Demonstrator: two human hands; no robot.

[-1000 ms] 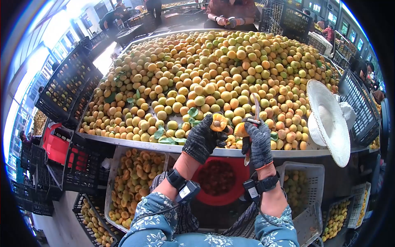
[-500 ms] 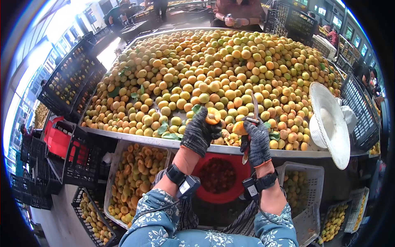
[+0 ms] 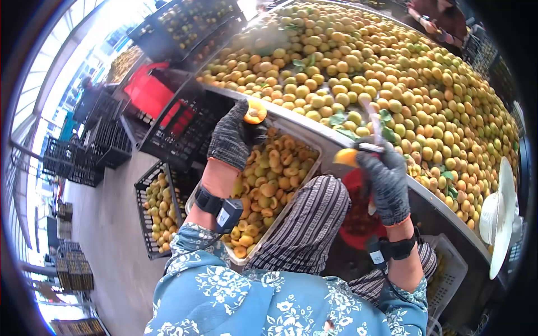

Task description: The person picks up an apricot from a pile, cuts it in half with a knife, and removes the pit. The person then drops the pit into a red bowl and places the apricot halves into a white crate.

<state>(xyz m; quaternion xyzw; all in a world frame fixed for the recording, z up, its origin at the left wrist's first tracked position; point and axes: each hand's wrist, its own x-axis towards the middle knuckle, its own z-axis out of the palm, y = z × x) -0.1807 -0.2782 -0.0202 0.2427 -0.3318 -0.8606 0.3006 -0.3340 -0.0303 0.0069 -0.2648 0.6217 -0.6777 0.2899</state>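
Observation:
My left hand (image 3: 232,137), in a dark grey knitted glove, is closed around an apricot half (image 3: 255,112) with its orange cut face showing. It is raised over the near end of a white crate (image 3: 284,214) of halved apricots. In my right hand (image 3: 386,182), gloved the same way, is a knife (image 3: 372,119) whose curved blade points up and is blurred. The same hand pinches a second apricot half (image 3: 346,157) at its fingertips. Below the right hand is a red bucket (image 3: 358,238) with dark contents, partly hidden by the hand.
Whole apricots (image 3: 403,73) cover the metal-edged table (image 3: 297,117). Black crates (image 3: 185,126) and a red object (image 3: 147,89) stand left. A black crate of apricots (image 3: 159,210) sits on the floor. A white hat (image 3: 497,215) is at right; another person (image 3: 440,25) works across the table.
My view has turned left. My left hand has moved with its apricot half from the table edge to over the white crate, and my hands are farther apart.

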